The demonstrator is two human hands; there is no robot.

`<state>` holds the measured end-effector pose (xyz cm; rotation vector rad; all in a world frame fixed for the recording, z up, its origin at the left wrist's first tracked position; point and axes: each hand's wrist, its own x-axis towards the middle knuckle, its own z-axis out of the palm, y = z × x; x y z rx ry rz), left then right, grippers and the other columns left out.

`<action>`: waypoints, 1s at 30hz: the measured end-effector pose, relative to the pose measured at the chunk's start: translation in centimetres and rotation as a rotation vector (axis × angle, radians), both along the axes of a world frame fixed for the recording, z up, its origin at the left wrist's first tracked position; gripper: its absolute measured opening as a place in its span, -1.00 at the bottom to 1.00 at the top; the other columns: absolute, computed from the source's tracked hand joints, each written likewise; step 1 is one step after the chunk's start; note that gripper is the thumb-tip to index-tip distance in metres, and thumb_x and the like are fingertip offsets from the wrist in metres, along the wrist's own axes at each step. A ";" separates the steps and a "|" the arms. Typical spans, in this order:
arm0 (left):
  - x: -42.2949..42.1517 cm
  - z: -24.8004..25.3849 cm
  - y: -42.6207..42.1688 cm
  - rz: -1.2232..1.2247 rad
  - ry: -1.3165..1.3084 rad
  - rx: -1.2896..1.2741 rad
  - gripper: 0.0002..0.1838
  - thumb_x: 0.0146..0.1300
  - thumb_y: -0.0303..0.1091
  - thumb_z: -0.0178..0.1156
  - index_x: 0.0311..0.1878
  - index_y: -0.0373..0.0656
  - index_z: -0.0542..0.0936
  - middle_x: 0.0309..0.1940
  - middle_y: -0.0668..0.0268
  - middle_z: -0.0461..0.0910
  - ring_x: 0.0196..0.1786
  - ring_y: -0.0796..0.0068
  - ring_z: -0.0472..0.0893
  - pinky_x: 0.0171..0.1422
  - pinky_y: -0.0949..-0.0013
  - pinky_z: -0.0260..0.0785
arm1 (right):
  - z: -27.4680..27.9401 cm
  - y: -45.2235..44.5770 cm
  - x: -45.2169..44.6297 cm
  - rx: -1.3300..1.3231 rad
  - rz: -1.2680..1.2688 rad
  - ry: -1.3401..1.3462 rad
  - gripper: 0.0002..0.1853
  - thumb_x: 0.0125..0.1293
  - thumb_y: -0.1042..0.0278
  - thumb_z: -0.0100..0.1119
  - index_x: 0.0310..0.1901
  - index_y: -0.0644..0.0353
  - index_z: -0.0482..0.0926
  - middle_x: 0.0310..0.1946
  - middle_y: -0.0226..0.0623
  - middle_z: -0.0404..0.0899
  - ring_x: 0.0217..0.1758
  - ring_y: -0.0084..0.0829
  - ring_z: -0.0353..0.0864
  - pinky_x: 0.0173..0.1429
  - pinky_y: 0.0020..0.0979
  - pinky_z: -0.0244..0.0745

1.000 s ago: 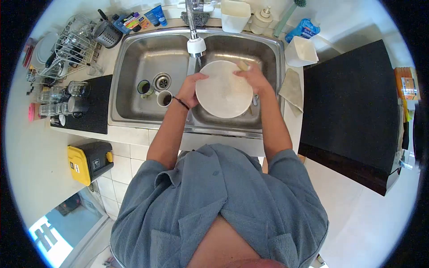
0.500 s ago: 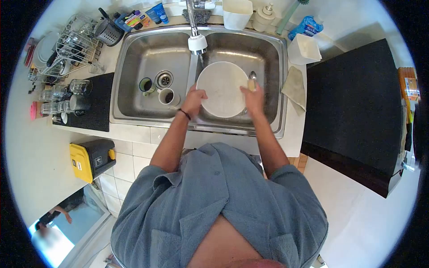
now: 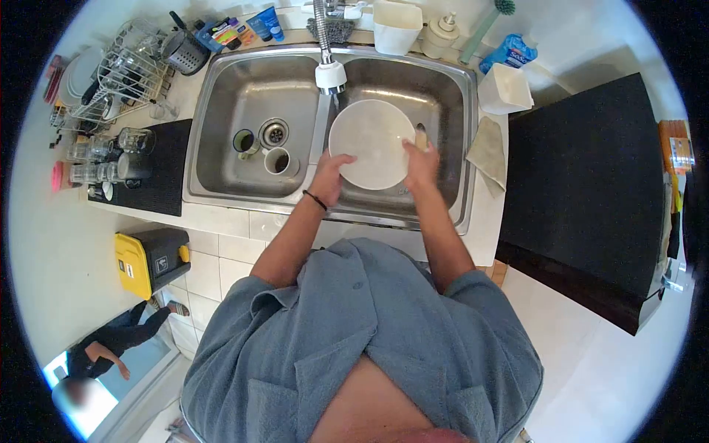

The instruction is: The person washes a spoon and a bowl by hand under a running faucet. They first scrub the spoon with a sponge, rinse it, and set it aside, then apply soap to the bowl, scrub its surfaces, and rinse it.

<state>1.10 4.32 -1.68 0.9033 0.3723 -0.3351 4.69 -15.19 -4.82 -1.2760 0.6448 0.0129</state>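
A round off-white plate (image 3: 371, 144) is held over the right basin, its inner face up. My left hand (image 3: 330, 177) grips its lower left rim, thumb on top. My right hand (image 3: 421, 164) is closed at the plate's right rim, with a small yellowish sponge-like piece (image 3: 421, 139) showing above the fingers; its exact kind is blurred. Just above the plate's upper left edge hangs the white faucet head (image 3: 330, 77). A spoon partly shows behind the sponge-like piece. In the left basin, a white mug (image 3: 278, 162) and a green cup (image 3: 244, 142) sit near the drain (image 3: 274, 133).
Left of the double sink (image 3: 193, 166), glasses stand on a black mat (image 3: 164, 170) beside a dish rack (image 3: 122, 81). Behind the sink are a white container (image 3: 396, 28) and a soap dispenser (image 3: 442, 35). A cloth (image 3: 487, 153) lies at right. Another person (image 3: 122, 341) is at lower left.
My left hand has shifted lower along the plate's rim, and its thumb reaches further over the plate. The plate has tilted slightly. The other person has come further into view.
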 end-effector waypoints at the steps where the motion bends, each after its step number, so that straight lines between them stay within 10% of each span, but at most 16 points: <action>1: -0.8 -0.4 -0.7 0.056 -0.028 0.039 -0.44 -0.01 -0.54 0.17 0.16 -0.28 0.37 -0.03 0.15 0.53 0.06 0.21 0.55 0.15 0.21 0.43 | -0.7 1.0 -1.3 -0.042 -0.051 -0.037 -0.52 0.09 0.58 0.27 0.11 0.34 0.45 -0.15 -0.22 0.58 -0.18 -0.38 0.58 -0.03 -0.39 0.47; 6: -1.0 -3.9 1.2 0.001 -0.056 0.204 -0.32 -0.19 -0.65 0.05 0.17 -0.29 0.34 -0.07 0.14 0.52 -0.03 0.19 0.56 0.03 0.23 0.48 | -4.0 2.0 -4.9 -0.203 -0.100 -0.099 -0.56 0.09 0.51 0.30 0.05 0.33 0.50 -0.23 -0.22 0.59 -0.17 -0.37 0.58 -0.04 -0.37 0.46; 18: 4.6 3.9 3.3 -0.541 -0.005 0.226 -0.37 -0.20 -0.59 0.04 0.13 -0.32 0.44 -0.22 0.26 0.56 -0.26 0.40 0.58 -0.17 0.39 0.45 | 7.6 -2.2 6.3 -0.568 1.001 -0.396 -0.54 0.04 0.41 0.36 0.03 0.27 0.55 -0.29 -0.22 0.64 -0.18 -0.41 0.57 -0.05 -0.38 0.45; 23: 4.6 4.8 2.8 -0.305 -0.015 -0.113 -0.34 -0.10 -0.52 0.06 0.22 -0.27 0.37 0.03 0.17 0.53 0.05 0.30 0.56 0.16 0.32 0.42 | 5.3 -2.5 5.4 -0.332 0.575 -0.188 -0.55 0.04 0.44 0.36 0.02 0.29 0.55 -0.25 -0.25 0.63 -0.23 -0.43 0.56 -0.10 -0.38 0.47; 30: 1.4 1.5 0.6 -0.008 -0.178 0.070 -0.27 -0.11 -0.55 -0.01 0.30 -0.27 0.29 0.08 0.15 0.49 0.10 0.28 0.51 0.18 0.27 0.39 | 3.2 2.7 -4.3 -0.070 -0.244 -0.049 -0.58 0.14 0.61 0.23 0.07 0.36 0.46 -0.16 -0.20 0.56 -0.12 -0.41 0.54 0.01 -0.41 0.42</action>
